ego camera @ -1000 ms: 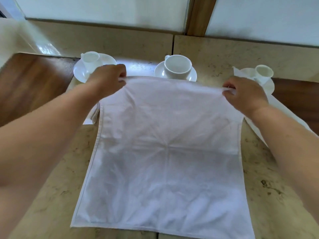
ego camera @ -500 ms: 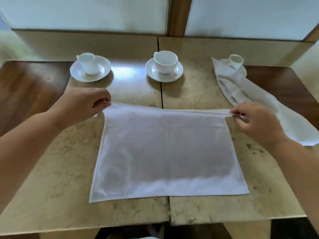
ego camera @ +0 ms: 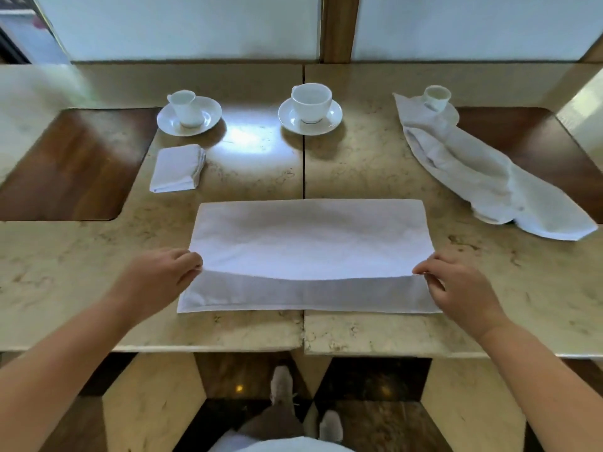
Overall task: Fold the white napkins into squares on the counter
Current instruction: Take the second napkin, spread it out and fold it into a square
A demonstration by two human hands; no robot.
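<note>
Since the earlier frames we have been carrying the napkin's (ego camera: 310, 243) far edge toward us: a second ago it was stretched up near the cups, half a second ago it was midway, and now it is lying folded over the lower layer, stopping just short of the near hem, so a strip of the bottom layer is still showing. The view is also taking in more of the bench (ego camera: 375, 171), and a folded napkin (ego camera: 177, 169) is now showing at the left, where our arm was covering it before.

Our left hand (ego camera: 163, 275) is pinching the left corner of the folded-over edge between thumb and fingertips, the other fingers curling loosely. Our right hand (ego camera: 456, 288) is pinching the right corner the same way. The edge between them is sagging slightly in the middle.

The napkin is lying flat in the middle of the bench, spanning the seam between the two stone slabs. The folded napkin is sitting just in front of the left cup (ego camera: 184, 107) and saucer. The middle cup (ego camera: 311, 101) is standing behind the napkin, well apart from it. At the right a crumpled napkin (ego camera: 483, 177) is trailing from under the right cup (ego camera: 437, 96) toward the bench's edge.
</note>
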